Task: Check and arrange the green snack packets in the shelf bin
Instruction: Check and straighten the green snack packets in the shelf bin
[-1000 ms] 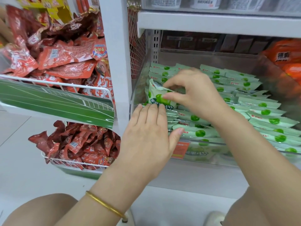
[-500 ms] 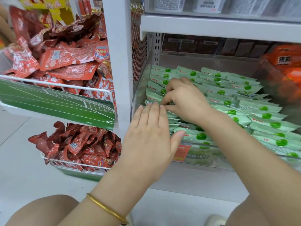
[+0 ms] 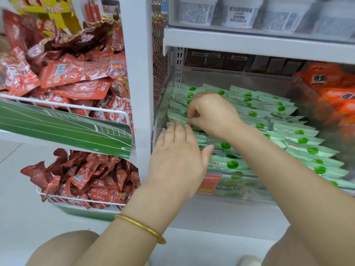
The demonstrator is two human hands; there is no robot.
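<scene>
Fingers point(image 3: 180, 131) straight, left hand point(image 3: 178, 160) rests on green snack packets point(image 3: 299, 131) at front-left of the shelf bin point(image 3: 240, 187); right hand point(image 3: 211, 116) curls among them, grip unclear.

- The place was a shop selling packaged snacks.
- White shelving point(image 3: 138, 73) carried stock on several levels.
- A clear bin point(image 3: 255, 196) held many identical green snack packets point(image 3: 299, 131) in rows, with an orange price label point(image 3: 208, 182) on its front.
- Wire baskets point(image 3: 76, 107) alongside were heaped with red packets point(image 3: 76, 73).
- Labelled tubs point(image 3: 196, 10) stood on the shelf above, and orange packets point(image 3: 334, 96) lay to the right.
</scene>
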